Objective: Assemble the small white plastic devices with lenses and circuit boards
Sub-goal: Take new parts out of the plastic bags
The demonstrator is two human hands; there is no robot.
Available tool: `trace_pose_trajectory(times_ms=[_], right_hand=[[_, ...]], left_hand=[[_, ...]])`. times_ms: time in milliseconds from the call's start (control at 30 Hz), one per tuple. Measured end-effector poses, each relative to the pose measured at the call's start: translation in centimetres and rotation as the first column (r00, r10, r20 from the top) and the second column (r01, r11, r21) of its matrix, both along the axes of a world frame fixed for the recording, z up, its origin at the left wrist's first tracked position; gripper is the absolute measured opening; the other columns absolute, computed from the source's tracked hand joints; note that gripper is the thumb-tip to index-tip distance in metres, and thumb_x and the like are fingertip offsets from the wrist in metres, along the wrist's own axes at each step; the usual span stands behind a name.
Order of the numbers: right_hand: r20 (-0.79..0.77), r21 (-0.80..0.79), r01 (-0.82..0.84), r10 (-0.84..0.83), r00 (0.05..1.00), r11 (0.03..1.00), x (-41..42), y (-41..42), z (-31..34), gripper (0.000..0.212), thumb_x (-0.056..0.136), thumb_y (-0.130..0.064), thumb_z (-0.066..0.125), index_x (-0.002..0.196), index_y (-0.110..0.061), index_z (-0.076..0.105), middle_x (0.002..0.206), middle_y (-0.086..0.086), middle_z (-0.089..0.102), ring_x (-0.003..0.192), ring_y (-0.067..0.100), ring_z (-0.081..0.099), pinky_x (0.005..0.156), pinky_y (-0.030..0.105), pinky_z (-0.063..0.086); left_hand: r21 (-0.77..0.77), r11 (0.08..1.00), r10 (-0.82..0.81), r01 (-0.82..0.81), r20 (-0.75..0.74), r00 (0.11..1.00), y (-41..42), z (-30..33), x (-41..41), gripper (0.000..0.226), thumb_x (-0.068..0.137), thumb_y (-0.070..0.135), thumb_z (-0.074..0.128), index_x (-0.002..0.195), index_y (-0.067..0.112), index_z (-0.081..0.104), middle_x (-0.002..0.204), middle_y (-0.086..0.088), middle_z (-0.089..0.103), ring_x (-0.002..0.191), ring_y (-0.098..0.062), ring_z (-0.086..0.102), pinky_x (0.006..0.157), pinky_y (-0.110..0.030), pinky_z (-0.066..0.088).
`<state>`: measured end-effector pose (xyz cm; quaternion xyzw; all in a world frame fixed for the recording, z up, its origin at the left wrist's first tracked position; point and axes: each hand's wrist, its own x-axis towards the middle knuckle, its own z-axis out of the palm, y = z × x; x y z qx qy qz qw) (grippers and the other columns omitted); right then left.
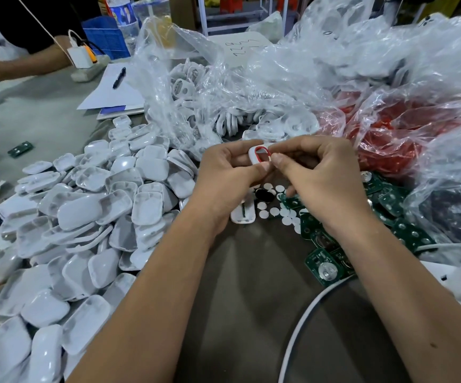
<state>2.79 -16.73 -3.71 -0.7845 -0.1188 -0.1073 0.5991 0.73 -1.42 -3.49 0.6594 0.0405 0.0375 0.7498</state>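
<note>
Both hands meet above the table's middle, the left hand [225, 164] and right hand [310, 168] together pinching one small white plastic shell with a red ring inside [259, 156], so this unit seems mid-assembly, while heaped white plastic shells [91, 217] and green circuit boards [326, 268] still await work.

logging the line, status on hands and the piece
Left hand and right hand both pinch one white shell with red ring inside. Circuit boards lie at right. Nothing blocking.
</note>
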Motion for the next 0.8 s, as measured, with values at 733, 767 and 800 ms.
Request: trace_pose_trajectory(times_ms=[733, 767, 800], right_hand=[[0.351, -0.361, 0.033, 0.103, 0.931, 0.932, -0.4, 1.0, -0.2, 0.004, 0.091, -0.001, 0.075, 0.094, -0.004, 0.075, 0.088, -0.005, 0.059, 0.079, -0.009, 0.054, 0.075, 0.005, 0.038], [0.351, -0.357, 0.034, 0.1, 0.931, 0.934, -0.4, 0.9, -0.1, 0.005, 0.091, -0.001, 0.076, 0.094, -0.004, 0.076, 0.088, -0.005, 0.059, 0.079, -0.008, 0.054, 0.075, 0.005, 0.038], [0.348, -0.354, 0.035, 0.097, 0.932, 0.935, -0.4, 0.9, -0.1, 0.005, 0.091, -0.001, 0.076, 0.094, -0.004, 0.076, 0.088, -0.005, 0.059, 0.078, -0.008, 0.054, 0.075, 0.005, 0.038]], left_hand=[[-0.051, 0.995, -0.088, 0.087, -0.013, 0.996, 1.1, 0.7, -0.2, 0.04, 0.104, -0.007, 0.041, 0.092, 0.008, 0.076, 0.08, -0.011, 0.075, 0.064, -0.02, 0.069, 0.061, -0.021, 0.056], [-0.067, 0.994, -0.082, 0.081, -0.015, 0.996, 1.0, 0.6, -0.3, 0.037, 0.104, -0.006, 0.042, 0.094, 0.007, 0.075, 0.08, -0.011, 0.075, 0.065, -0.02, 0.071, 0.062, -0.022, 0.057], [-0.086, 0.993, -0.081, 0.079, -0.018, 0.997, 0.9, 0.6, -0.3, 0.034, 0.105, -0.004, 0.043, 0.096, 0.005, 0.075, 0.082, -0.012, 0.076, 0.066, -0.021, 0.072, 0.063, -0.023, 0.058]])
